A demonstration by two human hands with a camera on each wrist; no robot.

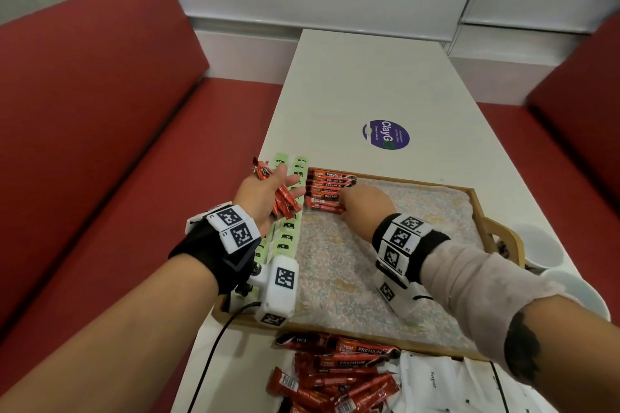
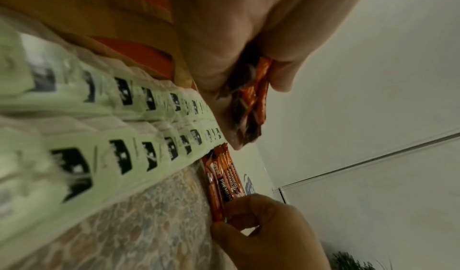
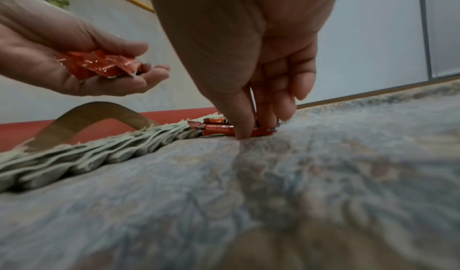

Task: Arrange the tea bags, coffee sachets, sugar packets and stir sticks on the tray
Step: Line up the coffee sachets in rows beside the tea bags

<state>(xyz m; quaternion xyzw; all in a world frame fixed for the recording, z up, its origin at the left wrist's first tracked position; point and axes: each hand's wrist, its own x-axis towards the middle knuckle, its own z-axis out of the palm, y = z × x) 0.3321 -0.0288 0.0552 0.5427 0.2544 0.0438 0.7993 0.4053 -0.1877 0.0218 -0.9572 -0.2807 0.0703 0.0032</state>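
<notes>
A wooden tray (image 1: 412,180) lined with floral cloth (image 3: 273,195) sits on the white table. Two rows of green tea bags (image 1: 288,235) (image 2: 124,156) (image 3: 99,150) run along its left side. A row of red coffee sachets (image 1: 327,189) (image 2: 224,177) (image 3: 216,131) lies at the tray's far left corner. My left hand (image 1: 268,191) (image 2: 236,57) (image 3: 74,73) hovers palm up over the tea bags and holds a bundle of coffee sachets (image 1: 285,199) (image 2: 251,105) (image 3: 99,65). My right hand (image 1: 365,208) (image 2: 268,235) (image 3: 248,57) pinches the nearest sachet of the row against the cloth.
Loose coffee sachets (image 1: 335,375) and white sugar packets (image 1: 436,382) lie on the table in front of the tray. White cups (image 1: 536,245) stand by the tray's right handle. A purple sticker (image 1: 385,134) marks the table beyond. Red benches flank the table.
</notes>
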